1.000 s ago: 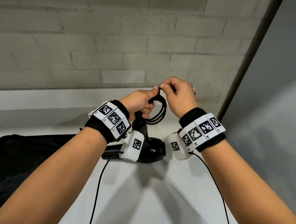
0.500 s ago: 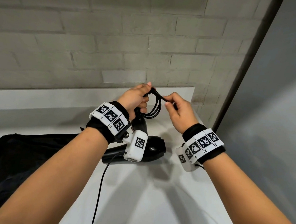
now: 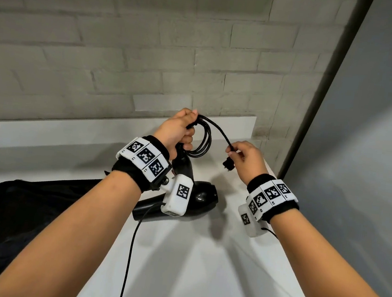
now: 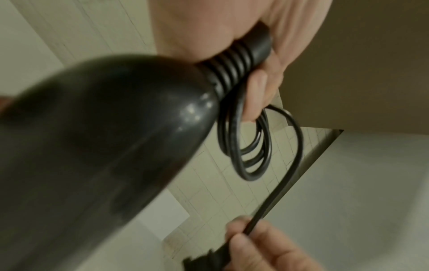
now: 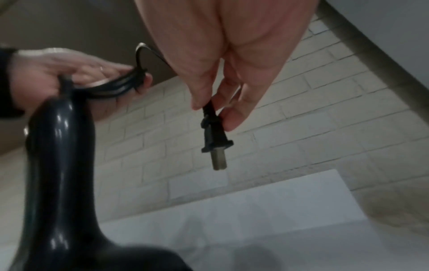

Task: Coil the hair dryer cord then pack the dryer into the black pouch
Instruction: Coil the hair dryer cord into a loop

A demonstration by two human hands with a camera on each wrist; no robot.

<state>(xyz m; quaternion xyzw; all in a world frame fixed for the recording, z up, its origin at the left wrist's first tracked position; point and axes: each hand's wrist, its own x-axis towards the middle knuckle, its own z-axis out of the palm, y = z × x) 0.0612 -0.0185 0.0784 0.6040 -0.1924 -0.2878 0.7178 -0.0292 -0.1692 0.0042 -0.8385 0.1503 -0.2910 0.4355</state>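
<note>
The black hair dryer (image 3: 199,194) stands with its body on the white counter (image 3: 201,270) and its handle pointing up. My left hand (image 3: 179,132) grips the top of the handle together with several loops of the black cord (image 3: 202,144). In the left wrist view the cord coil (image 4: 250,150) hangs below my fingers beside the dryer (image 4: 104,146). My right hand (image 3: 243,153) pinches the cord end just above the plug (image 3: 227,164), to the right of the coil. The plug (image 5: 214,139) hangs prongs down. The black pouch (image 3: 13,221) lies flat at the left.
A grey brick wall (image 3: 152,47) rises behind the counter, with a raised white ledge (image 3: 71,132) along it. A grey panel (image 3: 372,142) closes the right side. Thin sensor cables (image 3: 131,250) hang from both wrist units.
My right hand has moved right and down, away from my left hand, drawing the last stretch of cord out. The plug now hangs from it. The left hand has risen slightly with the coil.
</note>
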